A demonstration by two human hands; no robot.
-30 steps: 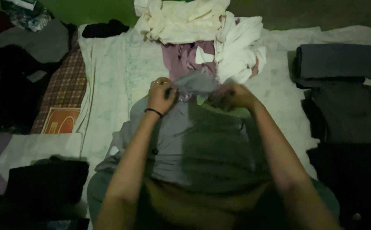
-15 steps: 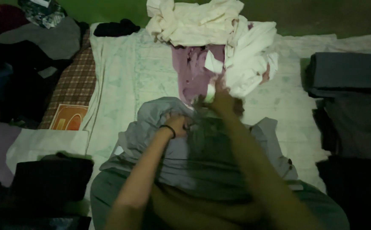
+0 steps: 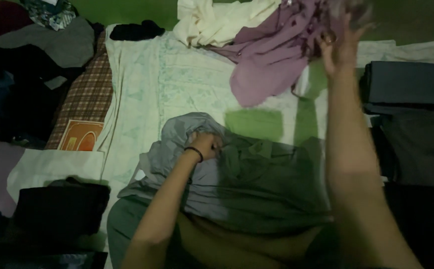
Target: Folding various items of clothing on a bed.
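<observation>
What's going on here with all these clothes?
A person is sorting laundry on a pale printed sheet. Their left hand presses on a crumpled grey shirt lying in front of them. Their right hand is raised with fingers spread beside a mauve garment, which hangs loose in the air; whether the hand grips it is unclear. A cream pile lies beyond, and folded dark stacks sit to the right.
</observation>
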